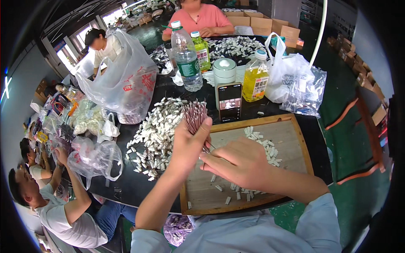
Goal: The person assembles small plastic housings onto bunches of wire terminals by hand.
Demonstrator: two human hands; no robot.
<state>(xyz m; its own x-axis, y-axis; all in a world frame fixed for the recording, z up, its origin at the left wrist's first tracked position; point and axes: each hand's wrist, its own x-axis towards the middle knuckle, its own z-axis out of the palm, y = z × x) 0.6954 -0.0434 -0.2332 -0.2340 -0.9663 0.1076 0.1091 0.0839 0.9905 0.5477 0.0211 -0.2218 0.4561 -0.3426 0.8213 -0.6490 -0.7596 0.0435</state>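
My left hand point(185, 145) is wrapped round a bundle of thin reddish-brown wires point(194, 114) with pale tips, held upright over the left side of a wood-framed tray point(304, 156). Close beside its lower end, my right hand point(242, 162) has its fingers pressed together; a thin dark end, apparently of a wire, shows at the fingertips. Small white connector-like pieces point(270, 149) lie scattered in the tray, around and below my right hand. Left of the tray rises a big heap of similar white pieces point(156, 126), some with short dark wires.
Behind the tray stand a phone point(230, 102) leaning on a pale green canister point(224, 69), a clear water bottle point(187, 63) and yellow drink bottles point(255, 80). A full plastic bag point(126, 80) sits at the back left. Other people work across the table and at the left.
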